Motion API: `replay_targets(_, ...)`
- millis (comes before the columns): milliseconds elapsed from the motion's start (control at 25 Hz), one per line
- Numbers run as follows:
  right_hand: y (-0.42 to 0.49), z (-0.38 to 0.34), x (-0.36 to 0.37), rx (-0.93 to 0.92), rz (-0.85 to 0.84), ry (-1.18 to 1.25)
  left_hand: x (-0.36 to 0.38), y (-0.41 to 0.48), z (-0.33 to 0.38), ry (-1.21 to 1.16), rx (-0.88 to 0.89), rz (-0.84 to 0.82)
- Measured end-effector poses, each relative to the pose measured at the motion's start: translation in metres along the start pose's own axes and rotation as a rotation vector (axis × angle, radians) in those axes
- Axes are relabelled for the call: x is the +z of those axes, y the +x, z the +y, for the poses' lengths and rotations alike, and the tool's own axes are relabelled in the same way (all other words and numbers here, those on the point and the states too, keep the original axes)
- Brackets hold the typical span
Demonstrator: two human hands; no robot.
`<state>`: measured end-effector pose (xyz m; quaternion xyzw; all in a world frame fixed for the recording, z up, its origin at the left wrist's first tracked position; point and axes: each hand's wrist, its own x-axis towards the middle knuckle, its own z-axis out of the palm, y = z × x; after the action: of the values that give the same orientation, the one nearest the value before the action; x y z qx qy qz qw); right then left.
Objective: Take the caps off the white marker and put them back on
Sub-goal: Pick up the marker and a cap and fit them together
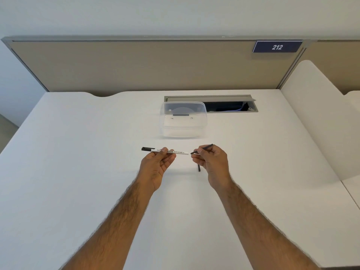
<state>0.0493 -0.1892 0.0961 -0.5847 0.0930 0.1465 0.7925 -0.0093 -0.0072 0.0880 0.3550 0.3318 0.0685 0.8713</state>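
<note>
Left hand (157,162) pinches the white marker (171,151) mid-barrel, level above the desk (78,152); one black cap (147,149) sits on its left end. Right hand (212,160) pinches a slim black piece (202,148), probably the other cap, just beside the bare right end, not touching. Another dark piece (199,167) shows under the right hand; identity unclear. Judgement: line the piece up with the barrel axis, hold the barrel steady, push straight until seated.

white marker (178,152) middle hidden by left hand (155,164), black piece (199,167) partly behind right hand (213,162)
</note>
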Motion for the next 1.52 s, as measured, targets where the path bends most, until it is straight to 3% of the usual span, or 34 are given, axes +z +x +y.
replay_targets(1320,-0.013,-0.001,0.019,0.032,-0.16,0.174,0.016,-0.017,-0.004,-0.128,-0.034,0.012)
replay_targets(1440,-0.011,-0.004,0.019,0.005,-0.13,0.166,0.019,-0.025,0.0,0.112,-0.039,0.01)
replay_targets(1520,-0.008,-0.007,0.017,-0.005,-0.098,0.17,0.019,-0.033,0.003,0.686,0.151,-0.003)
